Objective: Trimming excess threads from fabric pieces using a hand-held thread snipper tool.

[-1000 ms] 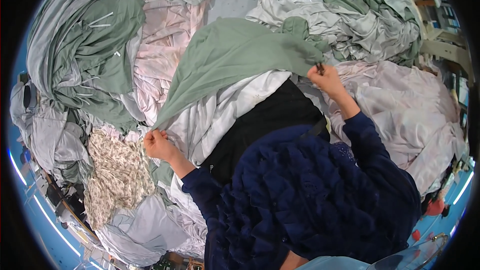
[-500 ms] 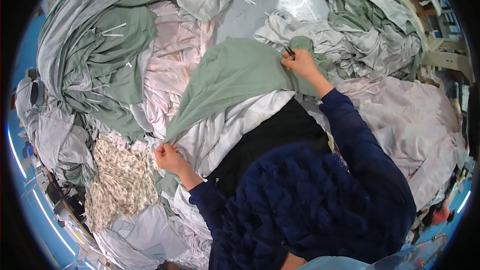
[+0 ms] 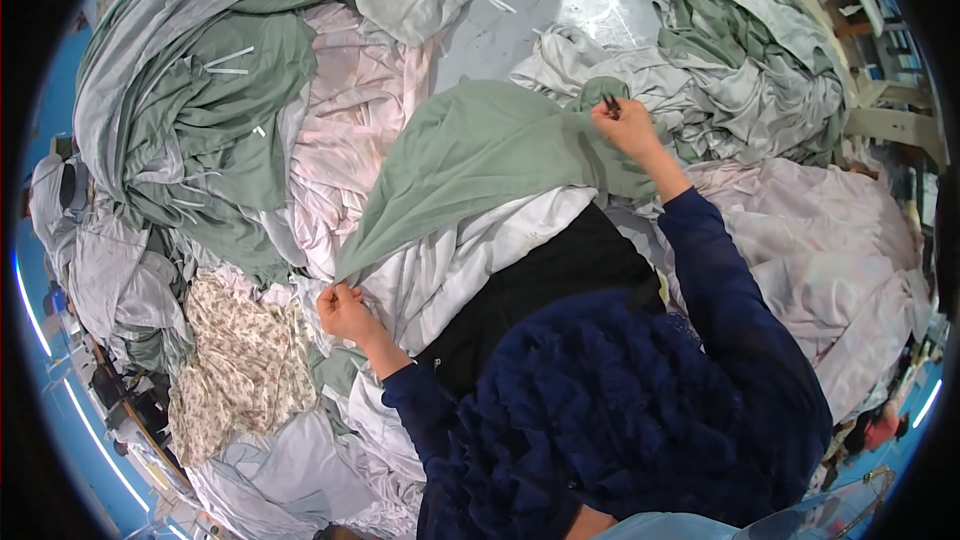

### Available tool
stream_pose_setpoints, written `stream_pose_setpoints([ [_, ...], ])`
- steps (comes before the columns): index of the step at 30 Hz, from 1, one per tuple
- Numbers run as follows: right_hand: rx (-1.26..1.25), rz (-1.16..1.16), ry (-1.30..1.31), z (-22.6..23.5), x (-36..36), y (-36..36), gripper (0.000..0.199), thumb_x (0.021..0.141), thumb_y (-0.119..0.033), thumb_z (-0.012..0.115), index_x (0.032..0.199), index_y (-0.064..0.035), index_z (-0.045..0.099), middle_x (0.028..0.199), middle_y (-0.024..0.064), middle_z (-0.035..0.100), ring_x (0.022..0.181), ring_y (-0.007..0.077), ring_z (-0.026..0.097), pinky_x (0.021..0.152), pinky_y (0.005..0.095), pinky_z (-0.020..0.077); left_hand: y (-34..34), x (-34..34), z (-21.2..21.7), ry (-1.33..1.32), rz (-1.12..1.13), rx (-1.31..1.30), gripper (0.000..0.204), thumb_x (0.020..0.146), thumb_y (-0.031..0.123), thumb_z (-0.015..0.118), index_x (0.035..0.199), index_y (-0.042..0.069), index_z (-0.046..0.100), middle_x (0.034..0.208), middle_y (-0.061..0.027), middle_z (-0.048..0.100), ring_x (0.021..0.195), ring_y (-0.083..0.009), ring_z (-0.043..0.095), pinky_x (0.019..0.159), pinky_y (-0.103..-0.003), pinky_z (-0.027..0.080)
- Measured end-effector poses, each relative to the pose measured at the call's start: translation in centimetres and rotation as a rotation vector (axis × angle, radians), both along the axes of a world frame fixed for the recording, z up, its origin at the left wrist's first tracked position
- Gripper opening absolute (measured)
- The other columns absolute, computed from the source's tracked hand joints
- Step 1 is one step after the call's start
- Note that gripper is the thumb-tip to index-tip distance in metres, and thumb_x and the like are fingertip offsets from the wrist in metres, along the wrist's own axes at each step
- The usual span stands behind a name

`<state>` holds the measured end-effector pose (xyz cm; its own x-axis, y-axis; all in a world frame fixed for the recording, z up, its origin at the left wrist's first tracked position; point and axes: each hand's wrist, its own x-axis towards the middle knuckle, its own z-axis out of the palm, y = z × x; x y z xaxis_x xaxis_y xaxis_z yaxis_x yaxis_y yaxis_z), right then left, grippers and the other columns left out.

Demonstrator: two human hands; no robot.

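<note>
Sage-green cloth (image 3: 480,155) lies stretched across the middle of the heap, pulled taut between the person's two hands — its far corner up near the centre-right, its near corner down at the left. The right hand (image 3: 628,127) is closed on the upper corner, fingers pinched together around the fabric, the arm in a dark blue sleeve (image 3: 715,280) reaching up to it. The left hand (image 3: 345,312) grips the lower corner, fingers curled shut on the green edge just above a floral-print cloth (image 3: 245,370).

Under the green cloth lie a white sheet (image 3: 470,260) and, nearer the person, a black fabric (image 3: 545,285). A pale pink sheet (image 3: 345,130) spreads to the left of it and another pale pink sheet (image 3: 830,250) to the right. Crumpled grey-green fabrics (image 3: 190,110) pile at the upper left — more grey and green cloth (image 3: 740,70) is heaped at the upper right, just beyond the right hand.
</note>
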<state>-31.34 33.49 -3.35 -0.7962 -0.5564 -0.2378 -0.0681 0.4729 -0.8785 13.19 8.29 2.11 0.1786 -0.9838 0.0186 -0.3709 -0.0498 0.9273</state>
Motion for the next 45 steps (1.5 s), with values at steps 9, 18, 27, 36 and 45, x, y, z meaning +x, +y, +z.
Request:
stream_pose_setpoints([
  [9, -0.077, -0.082, -0.250, 0.5, 0.4, 0.1, 0.010, 0.084, -0.013, 0.070, 0.084, -0.0033, 0.067, 0.065, -0.0026, 0.058, 0.053, 0.0049, 0.050, 0.046, 0.0223, 0.0377, 0.0, -0.3, 0.0, 0.024, 0.011, 0.019, 0.004, 0.086, -0.003, 0.062, 0.083, -0.001, 0.060, 0.068, -0.0032, 0.061, 0.054, -0.0075, 0.055, 0.048, -0.019, 0.042],
  [18, -0.314, -0.117, -0.548, 10.5, 0.8, 2.3, 0.004, 0.085, -0.005, 0.065, 0.084, -0.0023, 0.062, 0.062, -0.0014, 0.053, 0.047, 0.0031, 0.042, 0.039, 0.0202, 0.0249, 3.4, -3.3, 1.3, -0.232, -0.472, -0.047, 0.020, 0.085, 0.009, 0.073, 0.095, -0.002, 0.060, 0.076, -0.0038, 0.061, 0.064, -0.0107, 0.057, 0.060, -0.024, 0.048],
  [27, -0.218, 0.402, -0.833, 16.9, 10.8, -1.3, 0.009, 0.081, -0.003, 0.066, 0.075, -0.0020, 0.059, 0.062, 0.0014, 0.056, 0.045, 0.0041, 0.043, 0.040, 0.0194, 0.0297, 7.3, -6.9, 0.6, -0.839, -1.031, -0.435, 0.064, 0.063, 0.008, 0.077, 0.123, 0.000, 0.053, 0.112, -0.0238, 0.054, 0.098, -0.0427, 0.053, 0.085, -0.048, 0.046],
  [36, -0.133, 1.093, 0.128, 6.3, 22.4, -9.8, 0.009, 0.078, -0.005, 0.065, 0.084, 0.0019, 0.063, 0.076, 0.0185, 0.065, 0.069, 0.0349, 0.063, 0.063, 0.0407, 0.0504, -0.4, -8.7, 3.5, -0.510, -0.767, -0.510, 0.024, 0.063, -0.010, 0.057, 0.084, 0.002, 0.059, 0.084, -0.0144, 0.055, 0.085, -0.0368, 0.056, 0.074, -0.043, 0.047],
  [45, 0.082, 1.245, 0.134, 9.7, 20.5, -10.4, 0.029, 0.082, 0.003, 0.060, 0.109, -0.0015, 0.069, 0.098, 0.0209, 0.069, 0.084, 0.0318, 0.069, 0.076, 0.0344, 0.0539, -0.1, -5.4, 4.5, -0.423, -0.794, -0.371, 0.034, 0.064, -0.007, 0.066, 0.096, 0.002, 0.063, 0.087, -0.0130, 0.060, 0.082, -0.0330, 0.061, 0.073, -0.040, 0.050],
])
